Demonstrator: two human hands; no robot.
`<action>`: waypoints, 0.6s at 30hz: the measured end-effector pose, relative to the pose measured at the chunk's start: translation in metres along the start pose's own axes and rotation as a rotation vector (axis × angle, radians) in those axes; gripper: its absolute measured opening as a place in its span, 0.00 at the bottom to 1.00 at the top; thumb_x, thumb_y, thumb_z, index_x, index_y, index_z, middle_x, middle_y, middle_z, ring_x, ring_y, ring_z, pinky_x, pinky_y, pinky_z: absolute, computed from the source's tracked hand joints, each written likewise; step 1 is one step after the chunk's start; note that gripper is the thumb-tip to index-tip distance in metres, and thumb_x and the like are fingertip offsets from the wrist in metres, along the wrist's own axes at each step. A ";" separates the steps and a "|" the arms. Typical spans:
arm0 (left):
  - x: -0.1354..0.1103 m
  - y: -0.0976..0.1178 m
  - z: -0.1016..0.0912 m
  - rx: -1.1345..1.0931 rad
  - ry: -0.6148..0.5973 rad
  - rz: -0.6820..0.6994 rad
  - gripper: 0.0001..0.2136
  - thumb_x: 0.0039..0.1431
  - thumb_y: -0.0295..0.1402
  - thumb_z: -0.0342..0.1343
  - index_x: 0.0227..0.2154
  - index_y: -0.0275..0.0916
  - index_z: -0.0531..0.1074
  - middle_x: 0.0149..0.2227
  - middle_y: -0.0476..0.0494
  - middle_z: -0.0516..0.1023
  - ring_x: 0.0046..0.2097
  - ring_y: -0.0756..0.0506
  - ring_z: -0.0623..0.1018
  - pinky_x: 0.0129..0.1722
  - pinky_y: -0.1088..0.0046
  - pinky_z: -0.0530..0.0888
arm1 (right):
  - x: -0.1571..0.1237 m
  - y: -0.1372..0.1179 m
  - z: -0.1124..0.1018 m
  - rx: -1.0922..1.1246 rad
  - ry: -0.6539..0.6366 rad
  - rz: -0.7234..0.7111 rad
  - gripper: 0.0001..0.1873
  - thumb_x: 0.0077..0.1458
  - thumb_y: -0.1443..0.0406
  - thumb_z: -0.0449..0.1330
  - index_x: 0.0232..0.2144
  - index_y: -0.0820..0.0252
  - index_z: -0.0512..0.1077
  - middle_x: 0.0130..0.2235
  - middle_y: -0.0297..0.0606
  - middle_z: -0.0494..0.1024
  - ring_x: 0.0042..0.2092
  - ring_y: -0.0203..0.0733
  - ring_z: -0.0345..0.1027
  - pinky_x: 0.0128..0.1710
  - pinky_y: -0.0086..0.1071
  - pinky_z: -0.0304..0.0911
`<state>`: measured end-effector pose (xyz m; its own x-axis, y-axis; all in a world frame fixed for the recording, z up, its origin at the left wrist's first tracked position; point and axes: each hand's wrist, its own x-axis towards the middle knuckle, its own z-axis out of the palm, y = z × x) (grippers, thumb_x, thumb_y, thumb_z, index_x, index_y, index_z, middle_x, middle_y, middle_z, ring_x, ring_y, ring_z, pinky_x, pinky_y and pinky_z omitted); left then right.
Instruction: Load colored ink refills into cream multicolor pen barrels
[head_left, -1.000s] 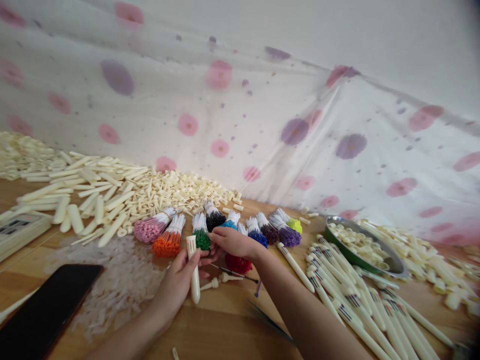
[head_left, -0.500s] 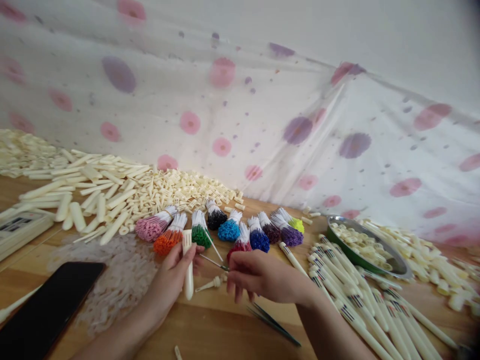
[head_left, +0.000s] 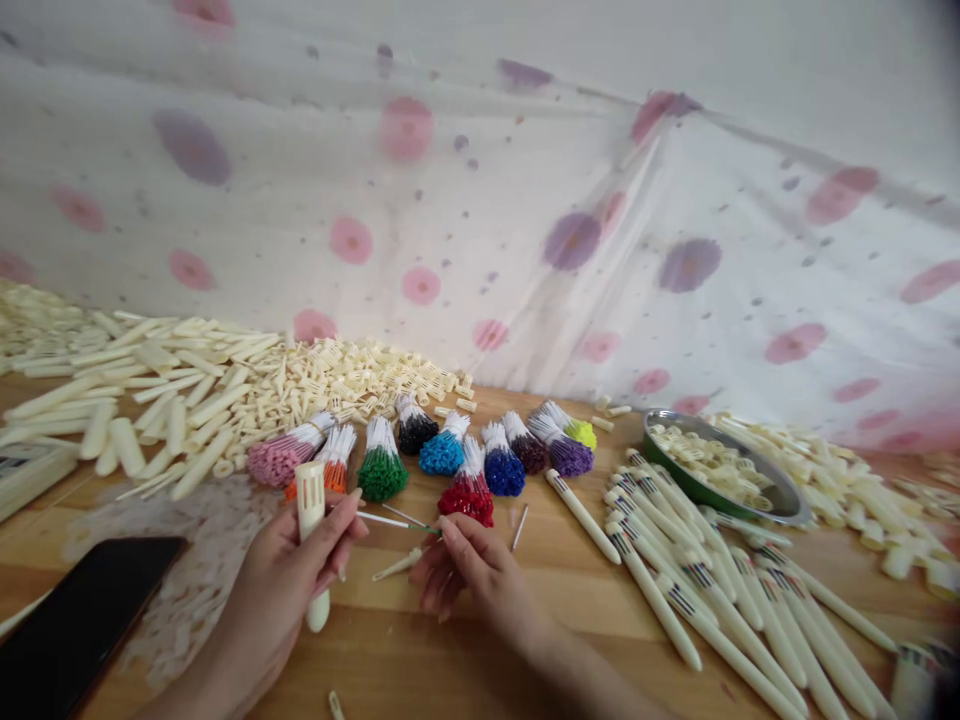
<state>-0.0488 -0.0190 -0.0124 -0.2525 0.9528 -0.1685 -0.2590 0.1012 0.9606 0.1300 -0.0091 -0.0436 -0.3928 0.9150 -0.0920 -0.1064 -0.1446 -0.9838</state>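
Note:
My left hand is closed around a cream pen barrel, held upright with its slotted end on top. Between thumb and fingers, my right hand pinches the green end of a thin white pen refill. The refill's other end reaches the fingertips of my left hand. Just beyond my hands stand refill bundles, among them a green bundle, a red bundle and a partly hidden orange bundle. A small cream pen part lies between the hands.
Finished-looking pens lie at the right, before a metal bowl of cream parts. Loose barrels and small parts are heaped at back left. A black phone and clear plastic pieces lie left. A thin stick rests right of centre.
The scene has shifted left in view. My left hand has moved left with the barrel. My right hand has turned, its pinched refill now stretching towards my left fingers. The dark tweezers no longer show.

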 end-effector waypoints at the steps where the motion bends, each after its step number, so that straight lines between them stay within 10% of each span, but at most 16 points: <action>1: 0.000 0.001 0.000 -0.008 0.004 0.005 0.19 0.35 0.45 0.67 0.25 0.37 0.70 0.18 0.54 0.73 0.17 0.58 0.62 0.14 0.87 0.56 | 0.001 0.001 0.002 0.054 0.002 0.013 0.28 0.47 0.41 0.53 0.29 0.60 0.63 0.23 0.33 0.73 0.19 0.33 0.66 0.17 0.25 0.59; 12: 0.000 -0.006 0.001 0.100 -0.029 0.004 0.17 0.36 0.47 0.65 0.23 0.38 0.71 0.16 0.54 0.72 0.17 0.55 0.63 0.15 0.84 0.58 | 0.004 0.000 0.006 0.324 0.253 0.079 0.24 0.33 0.50 0.69 0.23 0.62 0.67 0.22 0.32 0.72 0.17 0.28 0.59 0.14 0.21 0.52; 18: -0.011 -0.007 -0.004 0.443 -0.214 0.181 0.16 0.49 0.50 0.54 0.32 0.44 0.71 0.22 0.52 0.75 0.23 0.48 0.72 0.26 0.75 0.69 | 0.005 -0.022 -0.027 0.147 0.501 -0.173 0.20 0.41 0.51 0.65 0.21 0.60 0.65 0.18 0.27 0.64 0.18 0.28 0.53 0.16 0.21 0.49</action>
<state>-0.0483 -0.0318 -0.0184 -0.0490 0.9987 0.0133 0.2019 -0.0031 0.9794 0.1549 0.0087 -0.0261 0.1210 0.9922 -0.0285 -0.2715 0.0054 -0.9624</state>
